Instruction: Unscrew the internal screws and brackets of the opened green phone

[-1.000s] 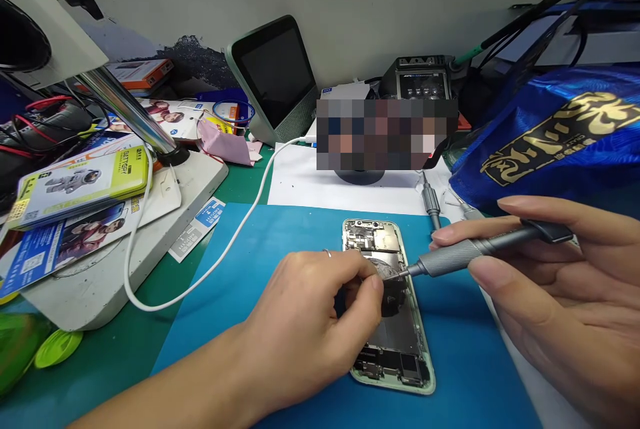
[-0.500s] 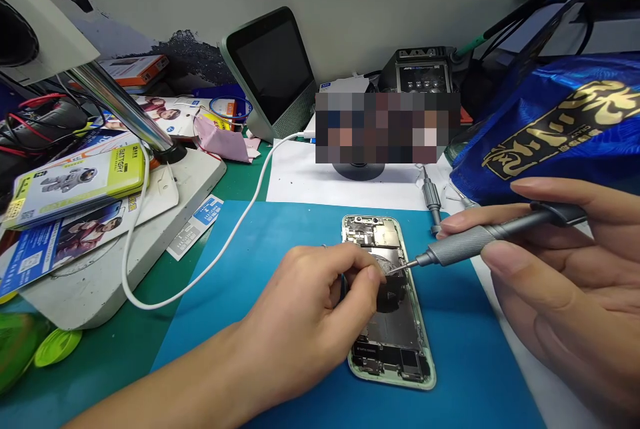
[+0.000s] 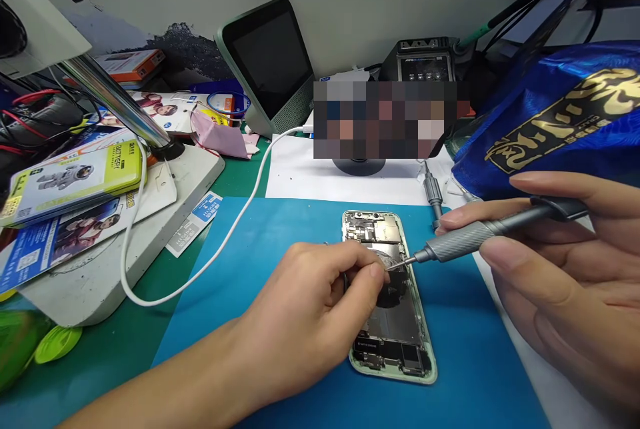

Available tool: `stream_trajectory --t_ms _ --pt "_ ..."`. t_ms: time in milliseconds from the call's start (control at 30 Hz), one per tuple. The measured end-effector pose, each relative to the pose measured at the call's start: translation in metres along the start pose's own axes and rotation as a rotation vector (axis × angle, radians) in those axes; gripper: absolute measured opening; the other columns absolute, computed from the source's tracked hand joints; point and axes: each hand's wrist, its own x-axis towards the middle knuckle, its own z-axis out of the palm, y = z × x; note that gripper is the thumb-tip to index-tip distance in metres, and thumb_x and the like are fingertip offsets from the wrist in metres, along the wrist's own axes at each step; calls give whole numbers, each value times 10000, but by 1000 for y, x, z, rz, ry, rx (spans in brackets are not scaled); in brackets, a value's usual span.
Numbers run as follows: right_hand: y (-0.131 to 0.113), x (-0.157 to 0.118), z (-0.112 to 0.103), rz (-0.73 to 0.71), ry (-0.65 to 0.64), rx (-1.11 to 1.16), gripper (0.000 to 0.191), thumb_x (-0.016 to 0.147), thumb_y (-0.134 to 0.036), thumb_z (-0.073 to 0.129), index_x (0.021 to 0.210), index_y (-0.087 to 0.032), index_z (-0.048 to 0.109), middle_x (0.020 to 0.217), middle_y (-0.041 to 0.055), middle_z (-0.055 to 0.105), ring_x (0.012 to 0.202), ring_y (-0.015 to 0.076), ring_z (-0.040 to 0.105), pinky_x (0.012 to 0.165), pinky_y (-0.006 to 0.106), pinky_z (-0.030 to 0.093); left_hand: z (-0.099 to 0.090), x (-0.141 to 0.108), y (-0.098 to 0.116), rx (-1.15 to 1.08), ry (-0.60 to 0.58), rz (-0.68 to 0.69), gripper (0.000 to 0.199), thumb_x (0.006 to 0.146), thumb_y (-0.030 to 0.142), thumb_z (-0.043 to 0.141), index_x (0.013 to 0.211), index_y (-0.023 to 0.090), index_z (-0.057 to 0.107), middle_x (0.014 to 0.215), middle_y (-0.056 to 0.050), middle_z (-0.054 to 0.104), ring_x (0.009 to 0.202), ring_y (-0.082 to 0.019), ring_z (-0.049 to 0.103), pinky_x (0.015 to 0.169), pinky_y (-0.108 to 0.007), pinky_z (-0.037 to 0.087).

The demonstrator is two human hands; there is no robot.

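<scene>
We've 1 opened phone (image 3: pixel 400 325) on blue mat (image 3: pixel 465 335), display (image 3: pixel 273 59) and wall (image 3: pixel 350 9) beyond it. Our right hand (image 3: pixel 565 269) grips screwdriver (image 3: pixel 465 242); left hand (image 3: pixel 310 322) pinched over phone, can't tell on what.

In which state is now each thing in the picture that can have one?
Smartphone: opened, internals exposed
Left hand: pinched, whether holding something unclear
Right hand: gripping grey screwdriver
Grey screwdriver: held, tip near left hand
Smart display: screen dark
White cable: slack, curved
</scene>
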Motion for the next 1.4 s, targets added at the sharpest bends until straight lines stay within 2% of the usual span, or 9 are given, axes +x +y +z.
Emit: stream_trajectory --t_ms 167,300,533,800,1033,1400 --pt "3 0 -2 -24 -7 13 420 847 -324 819 1239 -311 671 911 25 781 777 232 788 715 320 711 -1 1 2 -18 2 -11 284 1024 348 526 839 205 686 730 2 656 698 -138 583 650 -242 436" --pt "5 0 -3 -25 -19 11 433 858 -317 814 1263 -297 662 924 35 782 789 228 791 715 297 706 -1 1 2 -22 1 -23 237 1000 320 546 848 214 695 751 6 662 714 -133 578 653 -231 437" --pt "0 -1 -1 -13 -20 14 402 843 -324 821 1215 -300 672 909 34 783 754 219 785 679 272 698 0 2 4 -40 -1 -18 202 984 303 568 848 209 684 647 44 563 582 -89 450 525 -217 331" --pt "1 -1 0 -24 -26 -16 445 858 -339 817 1275 -344 662 944 20 763 768 195 772 747 313 703 -1 3 4 -60 -1 -30 138 949 247 600 856 205 692 646 54 567 578 -78 456 530 -207 340" --pt "2 0 -2 -25 -29 -37 461 857 -345 819 1286 -343 651 986 12 761 775 196 768 723 324 710 -1 2 4 -80 -24 -45 114 940 254 618 861 209 687 620 65 551 560 -70 431 510 -198 323" --pt "1 -1 -1 -13 -19 -66 485 842 -380 826 1289 -327 645 1013 8 733 822 180 756 785 368 708 -2 5 -1 -32 12 12 105 926 219 625 859 201 704 625 72 575 545 -60 452 483 -179 334"
